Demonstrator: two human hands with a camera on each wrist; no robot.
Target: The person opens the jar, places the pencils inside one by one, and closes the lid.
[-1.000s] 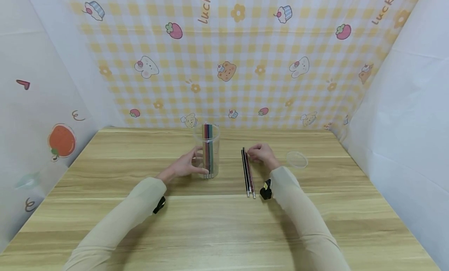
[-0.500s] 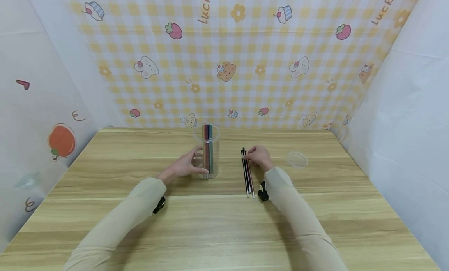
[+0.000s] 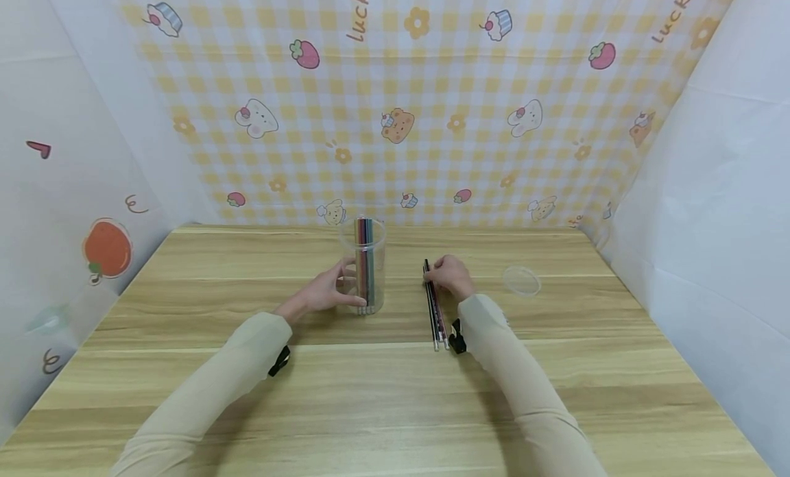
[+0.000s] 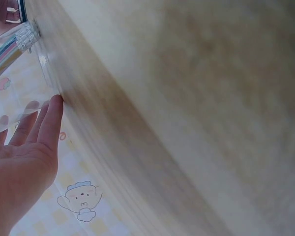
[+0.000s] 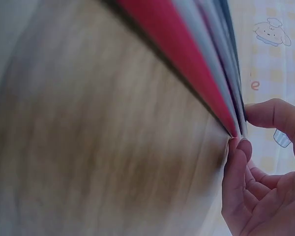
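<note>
A tall clear plastic jar stands upright on the table with several coloured pencils inside. My left hand holds its lower left side, thumb across the front and fingers behind. The left wrist view shows those fingers against the clear wall, with the jar's pencils beyond. To the right, my right hand pinches the far ends of several dark and red pencils lying together on the table. In the right wrist view, thumb and fingertips close on the ends of these pencils.
A round clear lid lies on the wooden table, right of my right hand. Behind the table's far edge hangs a yellow checked cloth. White sheets stand at both sides.
My right hand has moved left from beside the loose pencils and now pinches their far ends, drawing them slightly closer together. My left hand and the jar have stayed in place.
</note>
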